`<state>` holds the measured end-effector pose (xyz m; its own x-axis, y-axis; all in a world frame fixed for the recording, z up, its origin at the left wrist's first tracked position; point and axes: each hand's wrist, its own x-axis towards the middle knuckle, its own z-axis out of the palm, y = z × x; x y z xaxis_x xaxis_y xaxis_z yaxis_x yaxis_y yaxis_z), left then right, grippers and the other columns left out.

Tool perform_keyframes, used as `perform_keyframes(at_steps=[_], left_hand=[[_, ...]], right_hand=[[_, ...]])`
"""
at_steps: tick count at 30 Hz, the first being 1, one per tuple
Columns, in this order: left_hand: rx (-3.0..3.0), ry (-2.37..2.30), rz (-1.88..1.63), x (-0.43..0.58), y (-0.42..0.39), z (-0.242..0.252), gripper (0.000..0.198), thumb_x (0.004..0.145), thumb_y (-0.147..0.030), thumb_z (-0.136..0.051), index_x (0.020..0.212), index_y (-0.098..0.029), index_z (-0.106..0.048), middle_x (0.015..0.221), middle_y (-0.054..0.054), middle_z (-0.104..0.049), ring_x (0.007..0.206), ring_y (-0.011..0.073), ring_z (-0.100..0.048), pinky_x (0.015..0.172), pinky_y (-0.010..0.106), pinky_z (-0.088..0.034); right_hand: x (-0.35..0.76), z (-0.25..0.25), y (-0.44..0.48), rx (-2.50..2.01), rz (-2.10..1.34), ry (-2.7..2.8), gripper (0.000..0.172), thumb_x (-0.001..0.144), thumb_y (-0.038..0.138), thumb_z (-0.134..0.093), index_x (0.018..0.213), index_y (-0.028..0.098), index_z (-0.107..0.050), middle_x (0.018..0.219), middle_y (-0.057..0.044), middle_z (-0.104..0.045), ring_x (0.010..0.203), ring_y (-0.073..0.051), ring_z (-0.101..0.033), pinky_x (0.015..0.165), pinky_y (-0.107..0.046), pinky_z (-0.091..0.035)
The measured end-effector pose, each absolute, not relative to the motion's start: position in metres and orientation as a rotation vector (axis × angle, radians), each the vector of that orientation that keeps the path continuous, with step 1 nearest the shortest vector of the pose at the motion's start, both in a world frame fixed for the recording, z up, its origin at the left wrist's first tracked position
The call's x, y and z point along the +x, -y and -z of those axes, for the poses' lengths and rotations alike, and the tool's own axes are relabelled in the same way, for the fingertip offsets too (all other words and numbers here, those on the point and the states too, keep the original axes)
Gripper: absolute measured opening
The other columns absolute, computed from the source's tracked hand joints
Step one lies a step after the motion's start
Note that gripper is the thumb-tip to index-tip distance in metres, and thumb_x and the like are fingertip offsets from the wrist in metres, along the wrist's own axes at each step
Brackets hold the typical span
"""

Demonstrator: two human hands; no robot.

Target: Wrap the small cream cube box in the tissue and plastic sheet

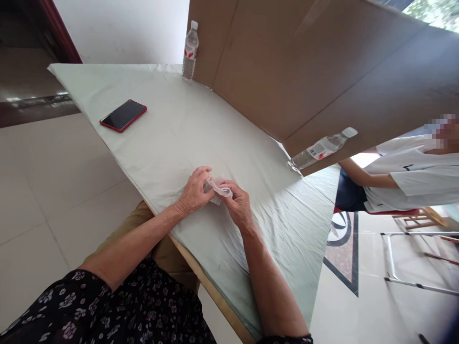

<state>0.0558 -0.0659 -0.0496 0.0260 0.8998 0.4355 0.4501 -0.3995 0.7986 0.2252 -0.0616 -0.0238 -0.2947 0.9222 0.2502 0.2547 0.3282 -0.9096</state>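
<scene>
Near the table's front edge, my left hand (195, 190) and my right hand (237, 203) face each other just above the pale cloth. Between them is a small whitish, see-through piece of thin material (219, 190), crumpled and looped at the top. The fingers of my left hand are closed on its left side. Thumb and fingers of my right hand pinch its right end. Part of the piece is hidden behind my fingers, and I cannot make out exactly what it is.
A phone in a red case (124, 116) lies at the left on the table (201, 129). A large cardboard panel (272, 67) stands across the back, with a bottle (190, 51) and another bottle (321, 149) against it. A person in a white shirt (412, 177) sits at right.
</scene>
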Motion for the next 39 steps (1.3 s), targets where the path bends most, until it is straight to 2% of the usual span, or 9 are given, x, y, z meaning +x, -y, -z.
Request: perform_keyframes(at_steps=[6,11,15,18,21,25,29,35,39], left_hand=[[1.804,-1.203,-1.327,0.052,0.067,0.045,0.012,0.081,-0.02,-0.066,0.08,-0.02,-0.053,0.103,0.009,-0.068,0.108,0.0224,-0.064,0.093,0.037,-0.052],[1.881,-1.076,-1.097,0.029,0.071,0.032,0.018,0.076,-0.012,-0.059,0.093,-0.019,-0.059,0.123,0.012,-0.066,0.107,0.0215,-0.067,0.091,0.036,-0.054],[2.107,-0.989,-0.914,0.01,0.074,0.028,0.039,0.071,-0.008,-0.059,0.108,-0.021,-0.059,0.141,0.014,-0.059,0.131,0.027,-0.057,0.108,0.044,-0.047],[2.245,-1.007,-0.914,0.009,0.074,0.035,0.043,0.073,-0.008,-0.06,0.114,-0.02,-0.057,0.146,0.016,-0.055,0.14,0.0285,-0.05,0.114,0.049,-0.042],[2.252,-1.024,-0.987,0.016,0.071,0.044,0.039,0.074,-0.006,-0.055,0.11,-0.02,-0.057,0.145,0.015,-0.056,0.139,0.0257,-0.05,0.112,0.045,-0.044],[2.03,-1.047,-1.067,0.024,0.065,0.038,0.029,0.074,-0.011,-0.055,0.101,-0.02,-0.06,0.128,0.011,-0.066,0.104,0.0193,-0.067,0.086,0.032,-0.055],[1.732,-1.12,-0.949,0.029,0.066,0.02,0.015,0.078,-0.031,-0.061,0.087,-0.019,-0.06,0.078,-0.001,-0.065,0.062,0.0116,-0.053,0.057,0.024,-0.042],[1.837,-1.528,-0.836,0.043,0.067,0.021,0.031,0.08,-0.039,-0.055,0.06,-0.021,-0.041,0.057,-0.003,-0.045,0.056,0.0123,-0.037,0.054,0.028,-0.026],[1.83,-1.519,-0.95,0.048,0.066,0.027,0.028,0.082,-0.038,-0.053,0.061,-0.02,-0.045,0.061,-0.002,-0.047,0.061,0.0136,-0.042,0.059,0.028,-0.031]], right_hand=[[0.231,0.029,0.067,-0.969,-1.042,1.767,0.012,0.089,0.034,-0.066,0.095,0.028,-0.075,0.12,-0.005,-0.073,0.125,-0.024,-0.063,0.112,-0.044,-0.042],[0.239,0.029,0.072,-0.969,-1.035,1.861,0.019,0.088,0.038,-0.069,0.103,0.028,-0.074,0.128,-0.006,-0.071,0.139,-0.027,-0.052,0.118,-0.049,-0.037],[0.245,0.034,0.077,-0.924,-0.858,2.039,0.037,0.085,0.036,-0.071,0.121,0.028,-0.067,0.14,-0.009,-0.064,0.146,-0.029,-0.044,0.119,-0.054,-0.035],[0.245,0.043,0.078,-0.889,-0.635,2.129,0.048,0.083,0.03,-0.072,0.13,0.028,-0.062,0.143,-0.011,-0.061,0.145,-0.03,-0.045,0.119,-0.055,-0.035],[0.243,0.05,0.075,-0.917,-0.526,2.154,0.043,0.087,0.023,-0.064,0.129,0.028,-0.062,0.142,-0.011,-0.062,0.141,-0.028,-0.049,0.117,-0.052,-0.037],[0.239,0.047,0.073,-0.975,-0.666,2.036,0.032,0.089,0.028,-0.061,0.121,0.027,-0.066,0.137,-0.01,-0.065,0.134,-0.027,-0.056,0.113,-0.047,-0.041],[0.236,0.037,0.076,-1.072,-1.065,1.768,0.034,0.091,0.049,-0.061,0.114,0.024,-0.067,0.113,-0.006,-0.072,0.106,-0.024,-0.066,0.094,-0.037,-0.05],[0.232,0.034,0.077,-1.252,-1.062,1.726,0.039,0.093,0.058,-0.052,0.096,0.023,-0.07,0.082,0.0,-0.065,0.078,-0.019,-0.058,0.075,-0.03,-0.047],[0.235,0.035,0.078,-1.182,-1.165,1.699,0.047,0.09,0.063,-0.055,0.113,0.023,-0.066,0.095,-0.003,-0.069,0.087,-0.02,-0.062,0.079,-0.031,-0.049]])
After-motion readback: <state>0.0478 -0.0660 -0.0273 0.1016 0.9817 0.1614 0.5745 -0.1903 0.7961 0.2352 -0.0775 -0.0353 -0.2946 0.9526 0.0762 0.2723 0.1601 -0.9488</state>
